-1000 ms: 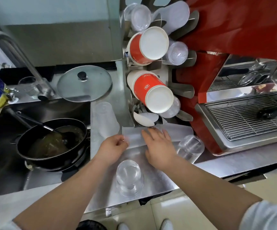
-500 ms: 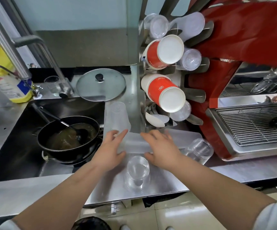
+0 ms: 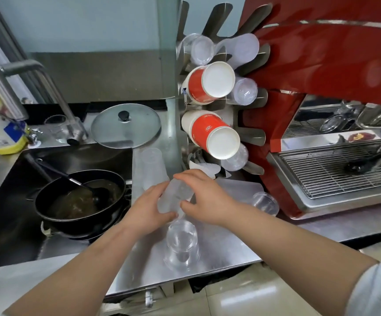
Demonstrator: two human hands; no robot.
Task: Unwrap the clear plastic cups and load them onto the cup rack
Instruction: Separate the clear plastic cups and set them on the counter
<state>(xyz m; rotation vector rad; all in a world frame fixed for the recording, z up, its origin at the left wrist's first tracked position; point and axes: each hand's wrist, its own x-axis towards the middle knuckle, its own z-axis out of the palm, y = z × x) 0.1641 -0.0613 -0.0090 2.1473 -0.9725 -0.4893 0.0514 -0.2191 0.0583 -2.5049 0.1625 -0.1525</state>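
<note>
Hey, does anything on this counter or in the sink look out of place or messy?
Yes: a black pan sits in the sink, holding brown liquid with a spoon left in it, right beside the clean cup work. A clear cup also lies tipped on its side against the red machine. Nothing looks spilled or broken.

- You get bright, even light from overhead; shadows on the bench (image 3: 219,252) are soft.
- Glare streaks the red machine (image 3: 321,65) and pan lid (image 3: 125,126).
- Your wide lens bends straight lines near the edges.
- Both hands (image 3: 148,208) look slightly soft; the clear cups (image 3: 181,244) blur into the steel.
</note>
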